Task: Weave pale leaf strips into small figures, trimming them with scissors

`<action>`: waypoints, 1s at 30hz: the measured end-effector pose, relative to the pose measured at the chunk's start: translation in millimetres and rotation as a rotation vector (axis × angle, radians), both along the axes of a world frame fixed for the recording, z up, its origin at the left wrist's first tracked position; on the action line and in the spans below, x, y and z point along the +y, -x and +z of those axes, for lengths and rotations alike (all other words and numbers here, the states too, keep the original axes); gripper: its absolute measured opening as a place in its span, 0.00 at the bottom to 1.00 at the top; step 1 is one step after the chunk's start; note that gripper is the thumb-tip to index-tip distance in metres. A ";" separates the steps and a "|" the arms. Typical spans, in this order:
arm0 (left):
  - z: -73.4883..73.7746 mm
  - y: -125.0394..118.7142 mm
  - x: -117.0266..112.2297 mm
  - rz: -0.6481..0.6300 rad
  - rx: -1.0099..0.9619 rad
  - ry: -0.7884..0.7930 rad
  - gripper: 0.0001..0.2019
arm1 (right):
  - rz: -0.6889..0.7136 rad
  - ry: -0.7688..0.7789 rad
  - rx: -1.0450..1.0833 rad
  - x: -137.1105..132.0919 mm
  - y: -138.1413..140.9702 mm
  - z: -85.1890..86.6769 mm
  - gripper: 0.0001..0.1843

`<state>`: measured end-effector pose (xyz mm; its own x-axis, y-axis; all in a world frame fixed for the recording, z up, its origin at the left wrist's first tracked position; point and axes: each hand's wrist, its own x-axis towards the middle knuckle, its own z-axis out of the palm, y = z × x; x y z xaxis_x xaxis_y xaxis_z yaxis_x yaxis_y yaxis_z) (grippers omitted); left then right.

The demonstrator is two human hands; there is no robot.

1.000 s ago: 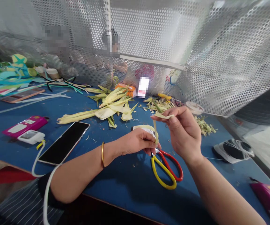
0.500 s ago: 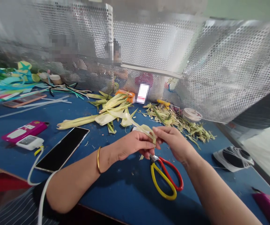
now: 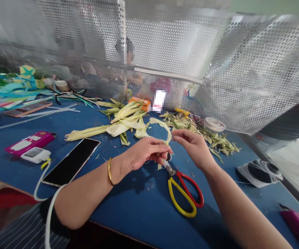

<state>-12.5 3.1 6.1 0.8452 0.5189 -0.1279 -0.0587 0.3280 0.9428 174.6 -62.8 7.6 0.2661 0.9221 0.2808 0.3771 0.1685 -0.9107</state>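
Note:
My left hand pinches a pale corn husk strip between thumb and fingers. The strip curves up from the grip and bends over to the left. My right hand hovers just right of the strip, fingers loosely bent and thumb apart from them; nothing shows in its grasp. Below the hands lie scissors with one red and one yellow handle, their blades partly hidden by my left hand. Beyond my left hand rests a bunch of corn husks.
Shredded husk is heaped at the back right, near a white round spool. A black phone and a magenta device lie at left. Thread-wound black spool sits at right. A perforated metal screen borders the table's back.
My right hand has come away from the husk strip and moved slightly right. The strip, earlier between both hands, now stands in a loose curve from my left hand.

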 end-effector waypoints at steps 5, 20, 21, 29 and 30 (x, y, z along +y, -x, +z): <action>3.1 6.6 15.1 0.091 -0.105 0.097 0.12 | 0.186 0.167 -0.330 -1.5 -6.9 -10.2 0.26; 23.9 31.3 9.7 0.298 -0.177 0.087 0.10 | 0.045 0.207 -0.212 18.0 6.7 -56.6 0.34; 23.7 32.1 8.4 0.303 -0.167 0.085 0.10 | 0.008 0.211 -0.212 18.0 10.8 -58.6 0.33; 16.4 28.9 5.1 0.275 -0.133 0.158 0.12 | -0.174 0.146 0.088 24.9 -15.2 -29.7 0.29; 15.8 28.7 4.6 0.269 -0.132 0.161 0.13 | -0.221 0.129 0.077 27.8 -31.0 -18.3 0.31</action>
